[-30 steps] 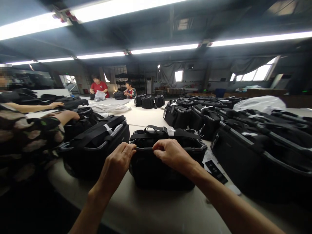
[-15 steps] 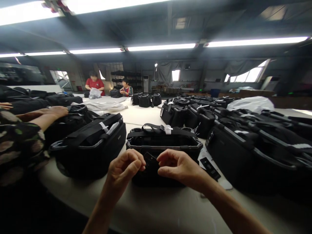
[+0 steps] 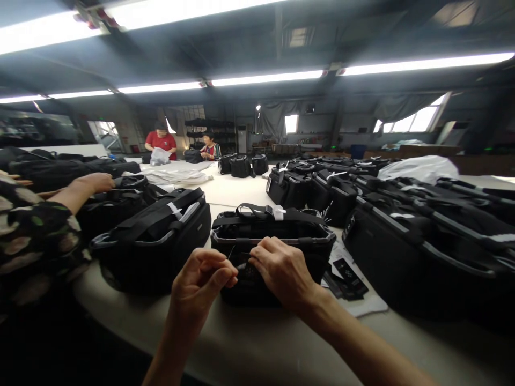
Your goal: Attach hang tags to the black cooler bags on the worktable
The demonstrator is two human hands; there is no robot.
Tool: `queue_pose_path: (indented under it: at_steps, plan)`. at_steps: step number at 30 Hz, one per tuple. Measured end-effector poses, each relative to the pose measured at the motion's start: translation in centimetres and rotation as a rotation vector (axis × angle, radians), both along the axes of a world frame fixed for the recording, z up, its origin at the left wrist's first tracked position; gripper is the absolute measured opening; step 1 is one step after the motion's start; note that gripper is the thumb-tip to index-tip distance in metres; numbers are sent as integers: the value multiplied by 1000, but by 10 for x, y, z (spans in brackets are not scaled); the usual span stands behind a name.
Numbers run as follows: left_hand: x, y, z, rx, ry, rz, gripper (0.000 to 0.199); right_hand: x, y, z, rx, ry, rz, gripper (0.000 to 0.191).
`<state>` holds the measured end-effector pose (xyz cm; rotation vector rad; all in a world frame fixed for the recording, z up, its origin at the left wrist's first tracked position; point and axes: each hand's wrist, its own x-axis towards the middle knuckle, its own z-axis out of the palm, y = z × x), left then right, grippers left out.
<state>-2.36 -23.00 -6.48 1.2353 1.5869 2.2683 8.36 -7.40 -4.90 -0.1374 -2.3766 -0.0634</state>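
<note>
A black bag with a grey-trimmed open top stands upright on the table before me; its strap and buckle lie across the top. In front of the bag, my left hand is closed in a pinch on a thin dark string. A black hang tag shows dimly between my hands, against the bag's front. My right hand has its fingers curled together beside the tag, knuckles up; what they hold is hidden. More black hang tags lie to the right of the bag.
Another black bag stands at left, and larger rows of black bags fill the right. A co-worker's arm reaches over bags at far left. White sheets and two people occupy the table's far side.
My right hand has turned knuckles up and moved slightly left, its fingers closing from a wider gap. The left hand stays pinched near the same spot. The tag between them is less visible.
</note>
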Motion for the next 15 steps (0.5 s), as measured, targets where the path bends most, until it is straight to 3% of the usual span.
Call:
queue_pose_path:
  at_steps: [4,8,10,15]
  plan:
    - [3,0,3,-115,208,96,10,0,12,-1,165,11,72,17]
    - [7,1,8,-170,310,140,8,3,24,4,179,69,203,19]
    - [12,3,10,-210,303,165,11,7,25,8,93,129,256,17]
    - [23,14,12,-228,416,147,10,25,11,11,-315,223,316,6]
